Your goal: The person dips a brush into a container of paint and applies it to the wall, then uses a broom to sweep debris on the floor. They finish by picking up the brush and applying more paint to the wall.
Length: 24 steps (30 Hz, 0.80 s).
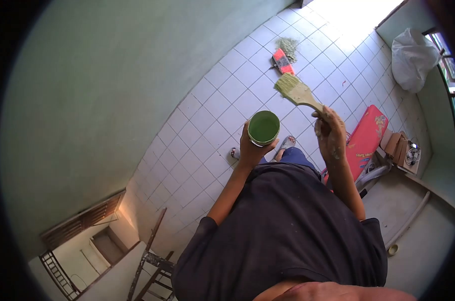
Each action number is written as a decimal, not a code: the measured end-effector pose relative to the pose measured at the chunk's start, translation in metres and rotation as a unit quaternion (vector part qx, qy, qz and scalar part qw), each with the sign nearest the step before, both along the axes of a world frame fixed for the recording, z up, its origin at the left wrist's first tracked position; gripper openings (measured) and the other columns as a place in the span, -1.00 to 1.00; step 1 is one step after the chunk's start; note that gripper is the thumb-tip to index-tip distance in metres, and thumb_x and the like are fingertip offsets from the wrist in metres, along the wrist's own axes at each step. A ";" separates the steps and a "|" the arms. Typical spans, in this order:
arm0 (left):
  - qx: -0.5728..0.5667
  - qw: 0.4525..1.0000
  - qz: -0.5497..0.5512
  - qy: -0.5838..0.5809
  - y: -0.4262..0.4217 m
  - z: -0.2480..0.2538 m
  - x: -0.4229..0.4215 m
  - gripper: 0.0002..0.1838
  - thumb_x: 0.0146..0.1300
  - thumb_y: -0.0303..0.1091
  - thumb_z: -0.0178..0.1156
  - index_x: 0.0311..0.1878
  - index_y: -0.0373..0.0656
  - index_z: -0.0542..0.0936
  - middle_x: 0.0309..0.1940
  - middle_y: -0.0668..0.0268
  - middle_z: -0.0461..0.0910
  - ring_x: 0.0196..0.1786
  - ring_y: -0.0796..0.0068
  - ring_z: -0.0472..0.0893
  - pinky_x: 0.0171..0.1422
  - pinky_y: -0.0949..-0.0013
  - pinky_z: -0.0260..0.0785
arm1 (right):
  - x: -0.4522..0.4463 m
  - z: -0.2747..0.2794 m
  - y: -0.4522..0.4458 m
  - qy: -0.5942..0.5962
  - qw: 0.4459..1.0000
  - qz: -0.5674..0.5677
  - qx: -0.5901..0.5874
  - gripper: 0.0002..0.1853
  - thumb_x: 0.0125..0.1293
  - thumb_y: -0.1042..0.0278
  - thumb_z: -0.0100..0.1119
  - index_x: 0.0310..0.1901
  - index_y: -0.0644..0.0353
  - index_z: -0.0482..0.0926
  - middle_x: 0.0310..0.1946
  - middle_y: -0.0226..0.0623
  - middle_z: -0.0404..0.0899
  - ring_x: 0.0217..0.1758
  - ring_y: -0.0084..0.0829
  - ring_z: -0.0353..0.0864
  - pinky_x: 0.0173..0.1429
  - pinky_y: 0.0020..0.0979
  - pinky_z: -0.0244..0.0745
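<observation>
In front of my body, my left hand (252,148) is wrapped round a small green paint cup (263,128), whose open top faces the camera. Green shows on its inside; how full it is I cannot tell. My right hand (332,131), speckled with paint, grips the handle of a wide paintbrush (298,92). The brush points up and left, with green on its bristles. It is held apart from the cup, farther from my body. Some of the right fingers are hidden behind the hand.
A pale green wall (112,75) rises at the left. On the tiled floor (227,95) lie a broom head (282,61) and a heap of debris (288,48). A red board (366,135), cardboard (397,147) and a white sack (414,59) are at the right. A wooden ladder (157,262) stands lower left.
</observation>
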<state>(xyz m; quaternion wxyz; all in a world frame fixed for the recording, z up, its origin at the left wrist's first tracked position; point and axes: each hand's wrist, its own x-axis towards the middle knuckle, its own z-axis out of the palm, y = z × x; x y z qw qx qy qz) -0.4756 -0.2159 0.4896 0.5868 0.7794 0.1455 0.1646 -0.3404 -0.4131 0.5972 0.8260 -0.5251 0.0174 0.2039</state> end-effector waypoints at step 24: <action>0.002 0.978 0.162 -0.130 0.061 -0.012 -0.030 -0.15 -0.05 -0.32 0.74 0.29 -0.21 0.46 0.11 0.21 0.62 0.13 0.28 0.66 0.24 0.19 0.55 | -0.089 0.026 0.108 -0.103 0.945 0.281 -0.132 -0.77 0.53 0.38 0.32 0.00 0.30 0.48 -0.16 -0.08 0.80 -0.45 -0.64 0.61 -0.44 -0.60 0.44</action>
